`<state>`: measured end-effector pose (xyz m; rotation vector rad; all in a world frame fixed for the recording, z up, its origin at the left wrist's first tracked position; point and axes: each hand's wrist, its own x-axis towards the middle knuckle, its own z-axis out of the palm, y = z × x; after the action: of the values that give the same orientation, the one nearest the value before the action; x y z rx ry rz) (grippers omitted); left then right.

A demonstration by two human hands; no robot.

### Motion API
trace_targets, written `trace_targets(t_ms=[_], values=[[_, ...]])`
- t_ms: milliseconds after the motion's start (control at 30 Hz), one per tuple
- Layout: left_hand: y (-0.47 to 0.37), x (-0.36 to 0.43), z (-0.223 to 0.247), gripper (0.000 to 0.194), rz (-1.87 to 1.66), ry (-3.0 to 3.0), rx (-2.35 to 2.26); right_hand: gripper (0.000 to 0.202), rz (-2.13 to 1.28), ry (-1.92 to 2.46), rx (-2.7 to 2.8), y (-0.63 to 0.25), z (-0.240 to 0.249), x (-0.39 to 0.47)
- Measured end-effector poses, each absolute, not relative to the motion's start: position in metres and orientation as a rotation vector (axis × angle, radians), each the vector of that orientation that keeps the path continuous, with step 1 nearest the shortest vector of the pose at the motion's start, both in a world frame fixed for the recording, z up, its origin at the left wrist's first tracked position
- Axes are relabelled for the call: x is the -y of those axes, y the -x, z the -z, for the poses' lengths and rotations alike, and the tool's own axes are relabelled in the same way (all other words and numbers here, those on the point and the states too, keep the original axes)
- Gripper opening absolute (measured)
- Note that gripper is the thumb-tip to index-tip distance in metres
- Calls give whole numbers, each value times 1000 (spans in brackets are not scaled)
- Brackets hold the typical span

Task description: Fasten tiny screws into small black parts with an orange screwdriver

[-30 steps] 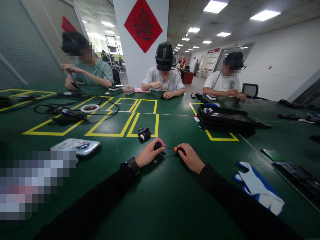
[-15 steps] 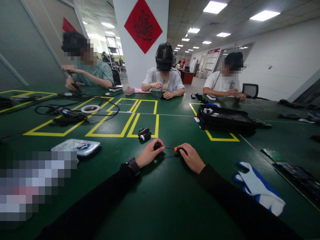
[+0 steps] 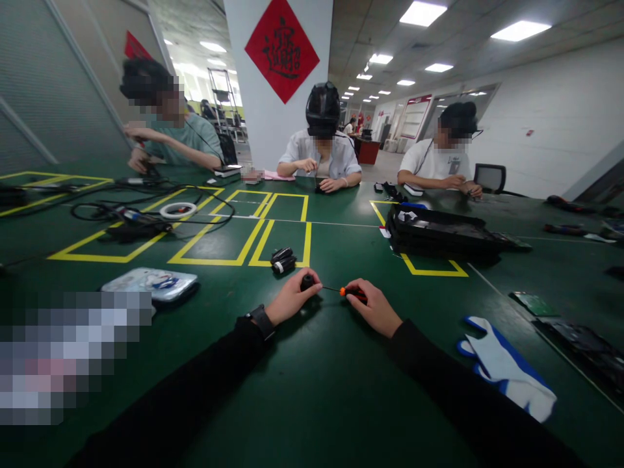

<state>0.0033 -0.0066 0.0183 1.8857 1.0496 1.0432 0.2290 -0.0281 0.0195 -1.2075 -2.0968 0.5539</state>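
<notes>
My left hand (image 3: 294, 296) is closed around a small black cylindrical part (image 3: 307, 282) above the green table. In my right hand (image 3: 373, 305) is a screwdriver (image 3: 355, 294) with an orange and black handle, its thin shaft pointing left. The shaft's tip meets the black part or my left fingertips; which one is too small to tell. Just beyond my left hand lie several black cylindrical pieces (image 3: 283, 260), one with a white band.
A patterned case (image 3: 151, 285) lies left, with black cables (image 3: 131, 224) beyond. Black trays (image 3: 439, 231) stand back right; a white-blue glove (image 3: 507, 367) and circuit boards (image 3: 585, 341) lie right. Three people sit across the green table (image 3: 292, 403).
My right fingers have shifted slightly on the screwdriver, showing more of its handle. My left hand keeps its hold. The view has moved very slightly.
</notes>
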Motion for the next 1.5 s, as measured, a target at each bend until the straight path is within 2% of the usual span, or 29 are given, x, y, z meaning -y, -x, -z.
trace_targets(t_ms=[300,600,833,1500], values=[[-4,6,-18,22,-1032,-1905,-1053,13,-539,1236,2131,-228,-20,28],[-5,6,-19,21,-1030,-1893,-1057,24,-528,1204,2091,-229,-16,27],[-5,7,-19,21,-1055,-1848,-1061,16,-442,1170,2148,-229,-15,25],[-4,8,-21,22,-1024,-1867,-1062,16,-532,1228,2120,-227,-18,26]])
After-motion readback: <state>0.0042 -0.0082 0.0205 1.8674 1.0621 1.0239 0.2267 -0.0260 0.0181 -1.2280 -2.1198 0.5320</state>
